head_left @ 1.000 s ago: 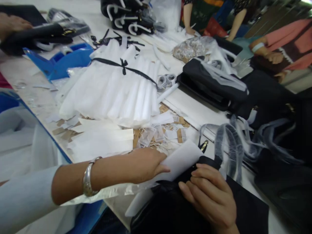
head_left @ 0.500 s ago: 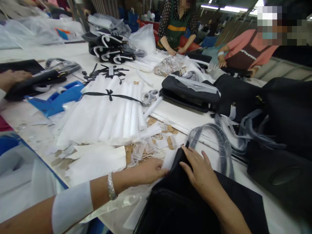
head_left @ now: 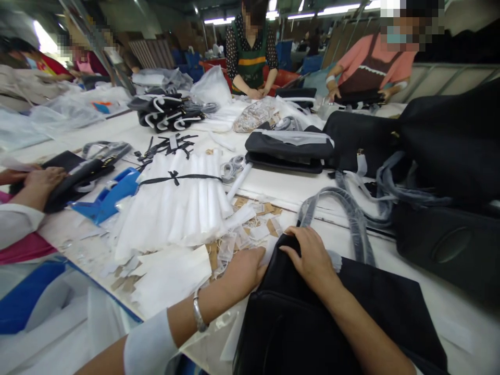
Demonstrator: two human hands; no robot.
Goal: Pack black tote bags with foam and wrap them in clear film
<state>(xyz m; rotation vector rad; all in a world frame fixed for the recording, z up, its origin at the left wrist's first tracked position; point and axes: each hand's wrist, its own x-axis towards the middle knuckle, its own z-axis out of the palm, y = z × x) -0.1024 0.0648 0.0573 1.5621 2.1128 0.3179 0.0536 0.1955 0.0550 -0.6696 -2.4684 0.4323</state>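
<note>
A black bag [head_left: 312, 323] lies in front of me on the white table [head_left: 297, 187]. My left hand [head_left: 244, 268] presses against the bag's left top edge, fingers curled together at the opening; what they hold is hidden. My right hand [head_left: 310, 258] rests on the bag's top edge with fingers bent over it, gripping the black material. The bag's wrapped grey handle [head_left: 351, 219] arches just beyond my right hand. A silver bracelet [head_left: 198, 314] sits on my left wrist.
A bundle of white rolls tied with a black ribbon [head_left: 179, 208] lies left of centre, with paper tags [head_left: 253, 229] and white sheets [head_left: 172, 278] near it. More black bags [head_left: 445, 172] crowd the right side. Other people work at the far edge and at the left [head_left: 35, 185].
The view has tilted up. The white sheet that my left hand held at the bag is out of sight. My right hand shifted from lying flat to curling over the bag's top edge.
</note>
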